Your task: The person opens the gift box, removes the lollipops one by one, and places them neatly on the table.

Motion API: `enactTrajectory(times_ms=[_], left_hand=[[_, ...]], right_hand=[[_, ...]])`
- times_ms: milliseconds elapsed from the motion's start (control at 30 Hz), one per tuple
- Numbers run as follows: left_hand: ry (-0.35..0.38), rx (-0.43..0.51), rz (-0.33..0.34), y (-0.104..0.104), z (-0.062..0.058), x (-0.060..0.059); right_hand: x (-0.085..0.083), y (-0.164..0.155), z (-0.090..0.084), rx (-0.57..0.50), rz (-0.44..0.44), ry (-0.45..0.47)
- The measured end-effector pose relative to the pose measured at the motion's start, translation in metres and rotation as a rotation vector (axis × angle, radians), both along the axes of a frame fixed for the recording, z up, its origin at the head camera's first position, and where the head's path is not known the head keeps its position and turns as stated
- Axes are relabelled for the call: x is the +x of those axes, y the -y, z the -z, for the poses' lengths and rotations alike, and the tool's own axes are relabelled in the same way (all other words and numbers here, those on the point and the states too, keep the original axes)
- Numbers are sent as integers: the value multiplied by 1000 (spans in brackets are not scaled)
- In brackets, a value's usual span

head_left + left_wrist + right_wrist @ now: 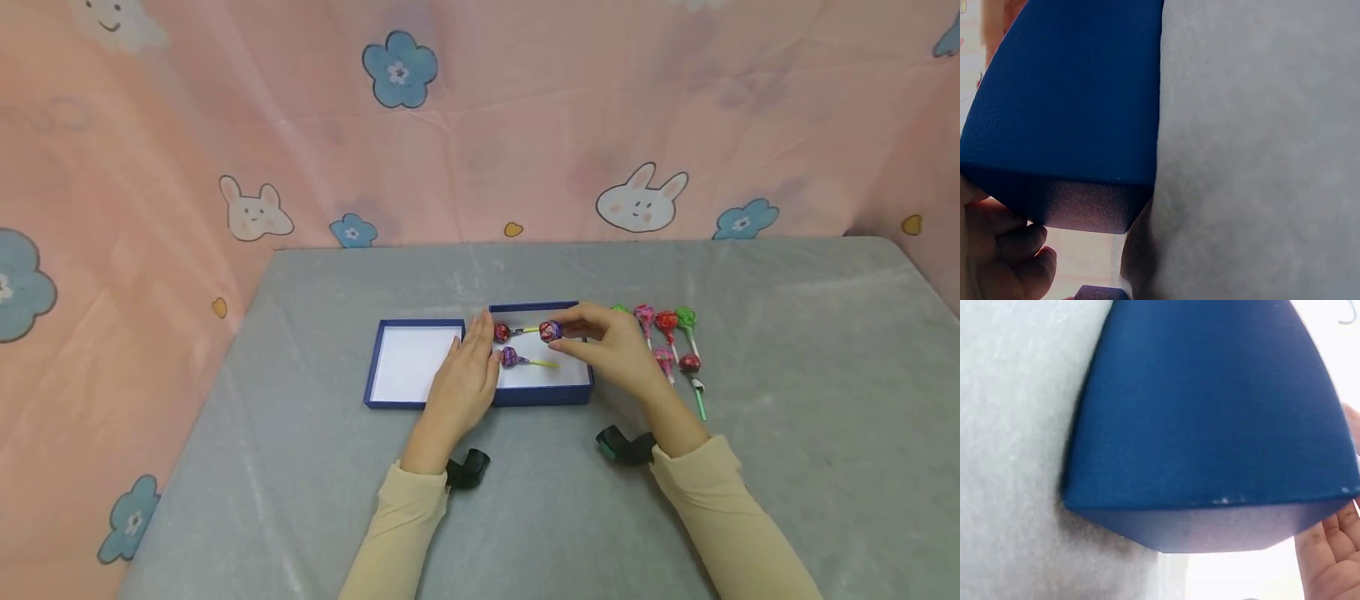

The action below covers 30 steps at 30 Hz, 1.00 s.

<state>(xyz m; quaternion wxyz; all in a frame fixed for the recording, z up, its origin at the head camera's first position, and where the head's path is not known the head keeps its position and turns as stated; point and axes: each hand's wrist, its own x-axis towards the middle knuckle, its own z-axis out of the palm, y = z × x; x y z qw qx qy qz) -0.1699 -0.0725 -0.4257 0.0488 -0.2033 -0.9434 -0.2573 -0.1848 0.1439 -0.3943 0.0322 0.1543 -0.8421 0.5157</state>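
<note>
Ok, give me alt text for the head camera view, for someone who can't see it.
A person's right hand pinches a purple-wrapped lollipop over an open blue box that already holds two lollipops, while the left hand rests at the box's left edge. An empty blue tray sits beside it, and more lollipops lie on the grey table to the right.

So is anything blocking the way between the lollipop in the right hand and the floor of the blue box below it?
Nothing visible does. The right hand pinches the lollipop over the blue box, near two lollipops already inside; the white floor beside them is bare. The left hand rests at the box's left edge, not under the lollipop.
</note>
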Motion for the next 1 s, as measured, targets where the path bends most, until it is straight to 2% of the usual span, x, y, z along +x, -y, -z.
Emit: enactTrajectory(times_ms=[267, 400, 633, 800, 1000], left_hand=[[14, -4, 0, -1, 0, 1], [8, -3, 1, -1, 0, 1], [-24, -40, -10, -2, -1, 1], [-47, -67, -16, -2, -1, 2], [-47, -62, -13, -2, -1, 2]], right_hand=[[3, -12, -5, -42, 71, 108], [5, -17, -8, -125, 93, 123], [8, -31, -15, -345, 153, 63], [8, -44, -19, -518, 144, 9], [9, -69, -23, -660, 169, -67]])
